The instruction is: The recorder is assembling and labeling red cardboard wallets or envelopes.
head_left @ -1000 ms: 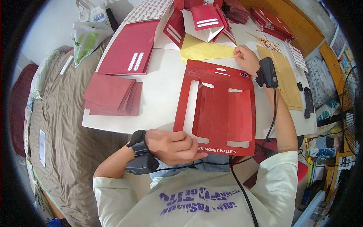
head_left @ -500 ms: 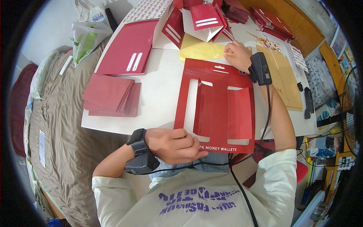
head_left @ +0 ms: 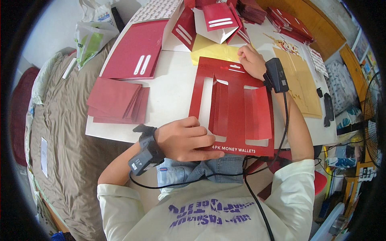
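In front of me is a red die-cut cardboard package (head_left: pixel 233 104) with two long window openings, folded inner flaps and a hang slot at its far end. My left hand (head_left: pixel 187 138) is closed on its near left edge, thumb along the bottom border. At the far right corner, my right hand (head_left: pixel 252 62) has its fingers curled over the package edge; the fingertips are partly hidden. Beneath the far end of the package lies a yellow sheet (head_left: pixel 217 51), just beyond my right hand. Both wrists carry black strapped devices with cables.
Left on the white table (head_left: pixel 169 96) are fanned red envelopes (head_left: pixel 116 100) and a large red card stack (head_left: pixel 132 50). Opened red-and-white card pieces (head_left: pixel 217 20) stand at the back. Tan sheets (head_left: pixel 297 80) and a black object (head_left: pixel 328 108) lie right. A bed (head_left: pixel 72 132) adjoins the left.
The package has shifted slightly away and right, its near edge raised. My left hand moved up with it. My right hand's fingers, stretched over the yellow sheet before, are now curled at the package's corner.
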Demonstrator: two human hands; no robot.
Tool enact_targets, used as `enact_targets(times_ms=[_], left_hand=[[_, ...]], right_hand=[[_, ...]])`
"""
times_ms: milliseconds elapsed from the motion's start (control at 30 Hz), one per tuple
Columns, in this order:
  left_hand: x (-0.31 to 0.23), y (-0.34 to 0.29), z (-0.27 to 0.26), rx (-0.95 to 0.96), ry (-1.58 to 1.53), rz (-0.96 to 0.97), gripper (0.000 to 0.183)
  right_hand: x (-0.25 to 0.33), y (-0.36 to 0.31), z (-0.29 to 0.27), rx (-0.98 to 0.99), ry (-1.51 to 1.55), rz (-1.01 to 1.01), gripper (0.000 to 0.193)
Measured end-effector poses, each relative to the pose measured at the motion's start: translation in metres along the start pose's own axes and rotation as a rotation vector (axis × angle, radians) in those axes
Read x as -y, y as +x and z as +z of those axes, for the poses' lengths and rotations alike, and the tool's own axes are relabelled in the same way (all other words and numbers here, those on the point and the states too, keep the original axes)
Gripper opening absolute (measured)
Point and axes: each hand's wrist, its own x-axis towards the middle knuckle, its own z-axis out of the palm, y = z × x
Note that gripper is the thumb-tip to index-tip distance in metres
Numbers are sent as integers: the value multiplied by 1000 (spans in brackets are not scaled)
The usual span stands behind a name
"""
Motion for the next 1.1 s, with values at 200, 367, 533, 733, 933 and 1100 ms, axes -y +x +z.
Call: enact_targets(times_ms=[200,367,533,733,933,1100], left_hand=[[2,-2,0,48,-13,-30,37],[3,-3,4,7,-23,-14,38],[5,-1,3,34,-25,-6,38],[5,-1,2,48,-22,-11,39],[5,0,3,62,12,0,36],[4,-1,0,128,33,-16,42]], right_hand=[[9,3,1,28,18,80,13],[9,3,3,-1,7,59,10],[2,5,4,21,10,61,8],[9,8,3,84,-42,128,8],[12,4,3,41,-54,135,8],[15,3,4,20,-64,109,7]])
